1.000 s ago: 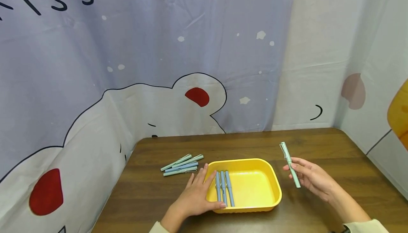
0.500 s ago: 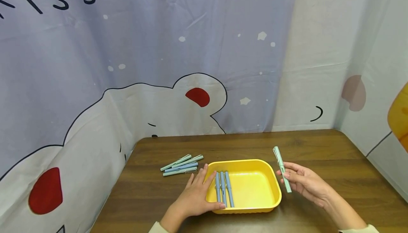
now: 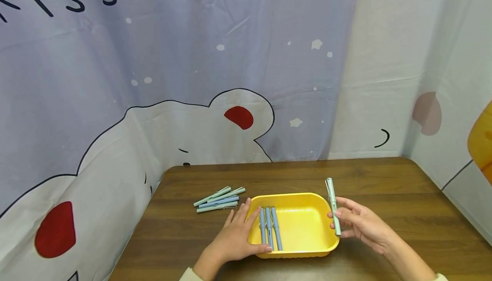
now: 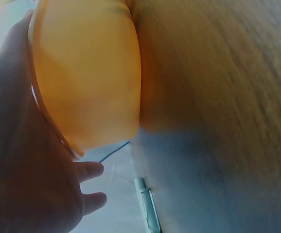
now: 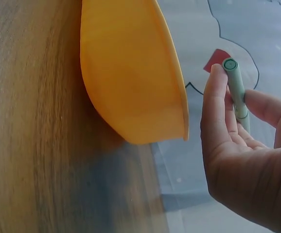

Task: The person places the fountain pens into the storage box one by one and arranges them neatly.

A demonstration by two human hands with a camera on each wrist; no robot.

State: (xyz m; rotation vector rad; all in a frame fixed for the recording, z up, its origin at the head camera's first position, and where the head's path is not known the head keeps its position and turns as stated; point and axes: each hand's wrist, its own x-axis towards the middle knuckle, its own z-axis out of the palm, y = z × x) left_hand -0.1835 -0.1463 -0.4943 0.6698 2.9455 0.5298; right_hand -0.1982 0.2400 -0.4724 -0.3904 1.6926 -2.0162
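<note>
In the head view my right hand (image 3: 363,222) pinches a pale green pen (image 3: 333,206) between thumb and fingers, above the right rim of a yellow tray (image 3: 324,250). The pen stands nearly upright, clip end up; the right wrist view shows the pen (image 5: 235,85) end-on in the fingers. My left hand (image 3: 236,236) rests on the tray's left side with spread fingers, its thumb over the front rim. Side by side in the tray's left part lie three blue pens, one of them a blue pen (image 3: 276,229); the left thumb is close to their lower ends.
Left of the tray, several green and blue pens lie in a loose pile, a green pen (image 3: 212,196) at its back. The brown wooden table (image 3: 173,229) ends at a printed curtain (image 3: 192,59) behind and at the right.
My right hand has moved left with the green pen, from beside the tray to its right rim, and the pen has turned more upright. The left hand has stayed in place.
</note>
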